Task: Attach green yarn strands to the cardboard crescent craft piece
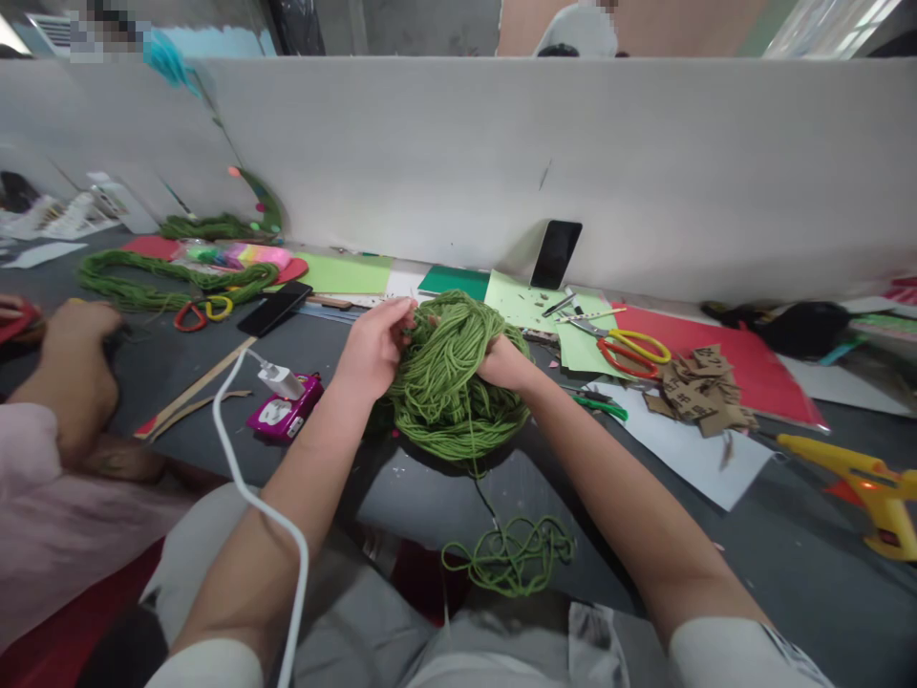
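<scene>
green yarn (462, 382), a large looped bundle, sits on the dark table (401, 483) at the centre of the frame, between both hands. left hand (376, 346): fingers curled in at the bundle's upper left, thumb close to the forefinger; whether strands are pinched there cannot be told. right hand (503, 365): partly closed, fingers sunk among the strands on the right side; firmness of hold not visible. one strand runs down from the bundle to a loose tangle (512, 554) at lower centre, by the table's near edge; how much of it is supported cannot be told. judgement on handling: part the loops gently, keep them lying one way, and let that strand run slack, since a pull could tighten the tangle. clearances: the white cable (227, 435) crosses in front of the left forearm and could snag; the purple pack (287, 409) is near on the left. green-handled scissors (602, 405) lie close to the right forearm, the glue gun (870, 483) well apart at far right. best free room: the bare strip just below the bundle, though shallow before the edge.
</scene>
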Tool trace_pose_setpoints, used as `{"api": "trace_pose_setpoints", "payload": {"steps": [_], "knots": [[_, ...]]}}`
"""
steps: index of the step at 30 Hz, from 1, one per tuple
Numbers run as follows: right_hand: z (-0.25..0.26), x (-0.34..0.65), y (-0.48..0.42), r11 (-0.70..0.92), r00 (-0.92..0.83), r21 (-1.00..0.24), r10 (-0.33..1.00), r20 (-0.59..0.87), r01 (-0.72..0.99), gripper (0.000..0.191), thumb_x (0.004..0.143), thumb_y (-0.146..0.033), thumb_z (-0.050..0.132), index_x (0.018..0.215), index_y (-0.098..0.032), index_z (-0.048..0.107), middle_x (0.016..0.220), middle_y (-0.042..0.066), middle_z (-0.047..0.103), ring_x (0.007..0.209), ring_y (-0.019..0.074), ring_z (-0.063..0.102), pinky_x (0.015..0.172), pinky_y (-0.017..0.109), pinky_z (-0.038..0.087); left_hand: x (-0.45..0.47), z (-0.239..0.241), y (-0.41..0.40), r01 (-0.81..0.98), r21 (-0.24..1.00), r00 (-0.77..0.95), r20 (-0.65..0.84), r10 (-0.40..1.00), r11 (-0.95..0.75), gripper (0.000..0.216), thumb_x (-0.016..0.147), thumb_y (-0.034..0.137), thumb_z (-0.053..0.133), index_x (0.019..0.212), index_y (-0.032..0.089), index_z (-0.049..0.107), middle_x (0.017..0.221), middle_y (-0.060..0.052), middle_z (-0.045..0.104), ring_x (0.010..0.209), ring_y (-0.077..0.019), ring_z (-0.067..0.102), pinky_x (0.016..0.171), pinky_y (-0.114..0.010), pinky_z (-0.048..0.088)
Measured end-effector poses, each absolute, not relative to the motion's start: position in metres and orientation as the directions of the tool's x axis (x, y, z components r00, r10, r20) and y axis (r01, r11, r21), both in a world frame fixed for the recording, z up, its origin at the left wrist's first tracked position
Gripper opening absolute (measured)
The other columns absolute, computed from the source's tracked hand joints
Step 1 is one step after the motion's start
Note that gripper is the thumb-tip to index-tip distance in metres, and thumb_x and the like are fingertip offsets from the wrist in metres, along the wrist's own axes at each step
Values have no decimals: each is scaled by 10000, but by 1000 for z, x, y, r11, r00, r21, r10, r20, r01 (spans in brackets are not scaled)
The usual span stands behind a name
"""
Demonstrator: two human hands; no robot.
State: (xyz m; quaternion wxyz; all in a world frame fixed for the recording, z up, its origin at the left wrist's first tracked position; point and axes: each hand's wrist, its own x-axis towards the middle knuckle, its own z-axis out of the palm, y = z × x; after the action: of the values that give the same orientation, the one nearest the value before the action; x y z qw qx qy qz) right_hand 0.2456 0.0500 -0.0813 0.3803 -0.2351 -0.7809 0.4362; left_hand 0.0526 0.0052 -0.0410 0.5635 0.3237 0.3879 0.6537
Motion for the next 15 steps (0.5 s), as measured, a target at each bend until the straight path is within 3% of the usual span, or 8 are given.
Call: {"api": "trace_pose_setpoints", "payload": {"steps": [6,10,13,15], "knots": [[-78,247,49,515,-587,-855,712,385,64,438,794,-480,769,1140,-212,785,1158,96,780,1319,327,611,1220,521,385,36,-15,-10,-551,819,-64,153,986,-163,108,873,240,690,790,175,663,833,-21,665,813,-124,668,742,-227,539],[-77,247,47,476,-580,-877,734,354,67,445,762,-469,786,1127,-216,785,1135,87,785,1307,331,614,1198,517,414,28,6,-25,-580,783,-115,194,974,-224,132,952,252,634,834,207,671,797,-6,694,737,-120,672,817,-272,585],[-79,247,48,402,-533,-915,781,326,30,473,699,-408,821,1125,-210,771,1138,88,782,1294,336,616,1175,514,437,21,14,-32,-537,776,-150,298,943,-330,140,980,233,601,894,199,706,729,-3,677,644,-106,642,795,-266,600],[-80,248,50,289,-481,-954,827,292,-82,490,674,-366,803,1136,-214,748,1154,84,776,1295,333,614,1157,513,454,17,14,-34,-496,788,-111,360,926,-366,144,978,211,593,954,171,729,685,-4,652,568,-101,609,689,-250,595]]}}
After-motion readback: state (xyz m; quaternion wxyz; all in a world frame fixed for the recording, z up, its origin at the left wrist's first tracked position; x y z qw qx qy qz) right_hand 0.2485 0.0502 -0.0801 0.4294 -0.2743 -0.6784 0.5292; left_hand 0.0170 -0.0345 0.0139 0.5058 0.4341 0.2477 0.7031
